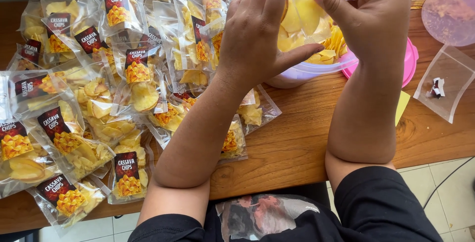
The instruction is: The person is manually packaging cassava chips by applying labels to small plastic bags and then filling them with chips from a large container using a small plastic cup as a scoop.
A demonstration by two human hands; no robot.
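My left hand (257, 34) and my right hand (376, 19) are raised close together over a clear plastic tub (307, 71) of yellow chips (329, 49). Between them I pinch a small clear pouch (303, 9), its film faint against the chips behind it. My left fingers point upward with the thumb stretched to the right. My right fingers are curled, and that thumb reaches left to the pouch. Both forearms cross the wooden table (297, 148).
A heap of filled chip pouches (99, 103) with dark red labels covers the table's left half. A pink lid (409, 61) lies under the tub. An empty clear pouch (445, 81), a yellow paper slip (402, 106) and a tinted container (450, 9) sit at the right.
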